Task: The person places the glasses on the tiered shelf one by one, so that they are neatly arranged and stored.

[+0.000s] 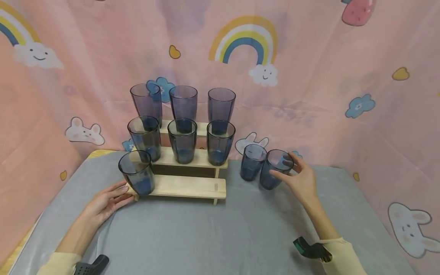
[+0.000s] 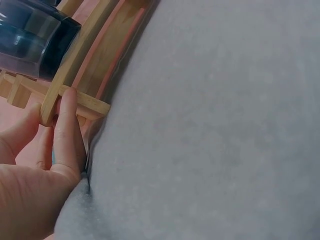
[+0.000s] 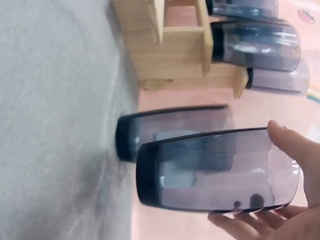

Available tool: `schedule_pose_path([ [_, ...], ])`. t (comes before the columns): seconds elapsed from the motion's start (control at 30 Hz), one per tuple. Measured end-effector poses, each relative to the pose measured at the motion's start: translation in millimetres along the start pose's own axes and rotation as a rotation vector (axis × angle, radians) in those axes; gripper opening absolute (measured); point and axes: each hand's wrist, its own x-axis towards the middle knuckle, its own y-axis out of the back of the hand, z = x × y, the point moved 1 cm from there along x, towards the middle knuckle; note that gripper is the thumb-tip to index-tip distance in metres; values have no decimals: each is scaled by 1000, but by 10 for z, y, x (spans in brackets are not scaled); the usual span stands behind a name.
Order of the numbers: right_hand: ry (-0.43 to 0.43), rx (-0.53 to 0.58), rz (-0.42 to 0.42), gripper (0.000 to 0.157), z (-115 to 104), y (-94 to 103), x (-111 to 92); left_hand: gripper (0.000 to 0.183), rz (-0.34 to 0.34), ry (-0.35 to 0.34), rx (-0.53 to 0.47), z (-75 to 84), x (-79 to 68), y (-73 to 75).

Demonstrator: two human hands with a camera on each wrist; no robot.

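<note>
A three-tier wooden rack [image 1: 187, 186] stands left of centre, bearing several tinted glasses. My left hand [image 1: 108, 200] pinches the left end of its lowest shelf [image 2: 50, 102] between thumb and fingers. Just above those fingers, a glass [image 1: 137, 173] stands on that shelf's left end. To the right of the rack, my right hand [image 1: 302, 177] grips a blue-tinted glass [image 1: 275, 172] near its rim, thumb on one side and fingers on the other. In the right wrist view this held glass [image 3: 215, 170] overlaps a second loose glass [image 3: 175, 125] behind it, which stands on the cloth.
Three glasses stand on the middle shelf [image 1: 165, 156] and three on the top shelf [image 1: 165, 126]. A grey cloth [image 1: 192, 236] covers the table. Behind and at the sides hangs a pink printed curtain [image 1: 309, 57].
</note>
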Motion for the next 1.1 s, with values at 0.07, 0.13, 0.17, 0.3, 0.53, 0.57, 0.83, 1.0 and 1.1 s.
schedule_pose_path([
  [0.07,9,-3,-1,88,-35,7,-29,70,-6,6,-14,5,7,-5],
  [0.13,21,1,-6,88,-74,9,-54,69,-6,9,-22,16,10,-13],
  [0.17,30,5,-10,88,-96,5,-65,69,-4,9,-23,22,11,-15],
  [0.3,69,47,-42,87,-180,-15,-103,73,-6,5,0,43,6,-26],
  [0.53,138,99,-94,84,-342,-104,-153,75,-7,-6,40,38,6,-22],
  [0.57,143,99,-98,84,-360,-125,-152,75,-5,-7,42,35,5,-19],
  [0.83,145,101,-148,85,-473,-304,-134,76,23,11,24,8,-8,-19],
  [1.0,164,133,-189,86,-553,-386,-161,76,22,7,29,7,0,-17],
  [1.1,179,158,-211,86,-610,-421,-182,76,16,1,38,9,5,-14],
])
